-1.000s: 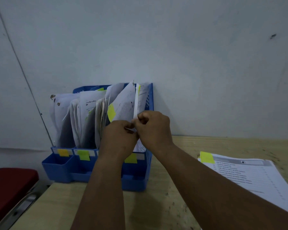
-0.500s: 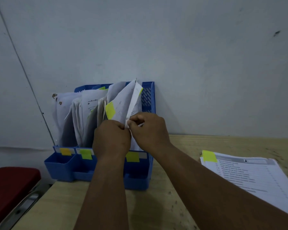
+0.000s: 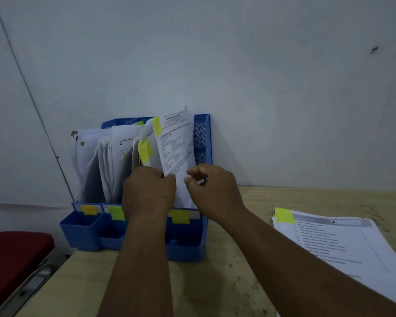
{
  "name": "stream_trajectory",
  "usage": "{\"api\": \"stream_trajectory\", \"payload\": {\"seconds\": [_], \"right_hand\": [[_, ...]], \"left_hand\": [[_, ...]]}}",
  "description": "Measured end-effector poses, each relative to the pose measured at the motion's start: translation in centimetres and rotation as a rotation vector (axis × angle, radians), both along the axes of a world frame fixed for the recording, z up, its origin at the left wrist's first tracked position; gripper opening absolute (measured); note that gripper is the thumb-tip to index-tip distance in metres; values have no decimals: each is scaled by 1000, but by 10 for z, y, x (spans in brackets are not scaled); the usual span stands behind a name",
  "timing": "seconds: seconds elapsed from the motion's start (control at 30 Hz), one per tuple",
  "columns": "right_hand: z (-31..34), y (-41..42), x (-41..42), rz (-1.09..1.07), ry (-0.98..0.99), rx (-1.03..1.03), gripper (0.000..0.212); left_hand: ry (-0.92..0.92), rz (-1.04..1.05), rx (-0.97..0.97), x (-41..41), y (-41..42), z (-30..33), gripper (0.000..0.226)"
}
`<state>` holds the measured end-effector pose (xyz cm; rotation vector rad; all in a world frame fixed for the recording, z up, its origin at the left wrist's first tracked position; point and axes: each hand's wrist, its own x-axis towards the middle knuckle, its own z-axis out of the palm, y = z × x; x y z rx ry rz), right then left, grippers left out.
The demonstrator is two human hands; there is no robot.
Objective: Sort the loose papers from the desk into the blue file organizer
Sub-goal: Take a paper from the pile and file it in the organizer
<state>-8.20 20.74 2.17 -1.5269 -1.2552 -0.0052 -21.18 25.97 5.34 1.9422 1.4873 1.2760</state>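
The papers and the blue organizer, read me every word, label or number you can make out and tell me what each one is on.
No text here can be read for certain.
Printed sheet at the organizer's right end: lines of print, blurred.
Second sheet further left: a short printed line, too small.
Paper stack on the desk: numbered list lines, blurred.
Yellow sticky notes on the blue file organizer front: no writing visible.

Two hands, one blue organizer, one paper stack, one red seat.
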Motion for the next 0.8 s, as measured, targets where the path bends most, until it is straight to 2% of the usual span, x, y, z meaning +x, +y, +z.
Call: {"api": "stream_trajectory", "payload": {"seconds": [0.1, 0.17, 0.3, 0.53, 0.8], "right_hand": [[-2, -10, 6, -13, 6, -25, 20], [-3, -18, 11, -20, 10, -36, 19], [-6, -31, 19, -45, 18, -41, 16], [-6, -54, 28, -89, 6, -57, 15], [-1, -72, 38, -108, 8, -74, 21]], "left_hand": [[-90, 75, 86, -1, -2, 4, 13], [-162, 113, 90, -2, -1, 3, 8], [-167, 153, 105, -2, 1, -5, 23], [-64, 127, 40, -2, 0, -8, 33], [-155, 105, 228, 14, -28, 7, 49]]}}
